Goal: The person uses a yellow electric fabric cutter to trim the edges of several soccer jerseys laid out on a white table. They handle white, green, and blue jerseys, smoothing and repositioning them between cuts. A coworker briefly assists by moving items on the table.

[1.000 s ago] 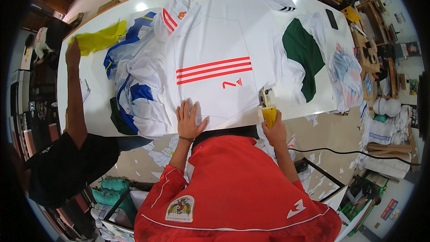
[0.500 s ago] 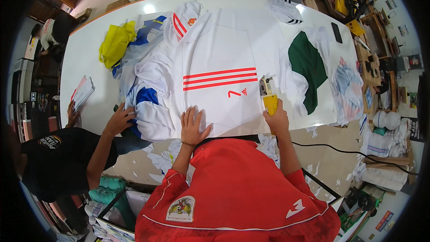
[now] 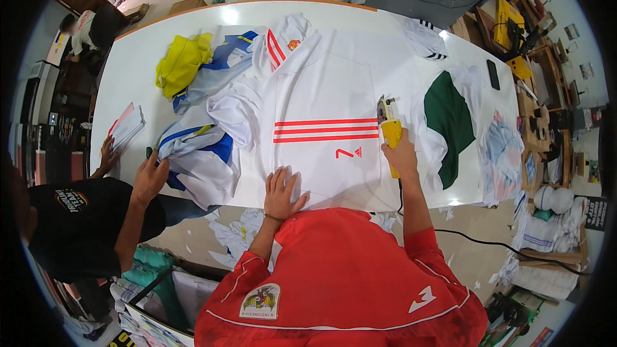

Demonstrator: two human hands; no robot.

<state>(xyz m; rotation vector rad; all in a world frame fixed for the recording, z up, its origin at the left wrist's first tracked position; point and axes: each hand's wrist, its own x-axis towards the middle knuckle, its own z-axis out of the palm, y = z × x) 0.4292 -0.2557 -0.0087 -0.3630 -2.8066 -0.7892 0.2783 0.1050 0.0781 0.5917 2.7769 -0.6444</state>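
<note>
A white fabric panel with three red stripes and a small red print lies flat in front of me, thin lines marking its outline. My left hand rests on its near part, palm down with fingers spread. At its right edge, my right hand is wrapped round the yellow body of an electric cloth cutter. The cutter's round blade head points away from me, beside the ends of the stripes. A black cord trails from the cutter past my right forearm.
To the left, a co-worker's hand grips a white and blue garment; the other is by a paper stack. A yellow cloth lies beyond. Rightward are a green cloth, a phone and pale fabric.
The view has shifted. My right hand has pushed the cutter farther from me along the panel's right edge. My left hand stays on the panel. The co-worker has drawn the garment leftward.
</note>
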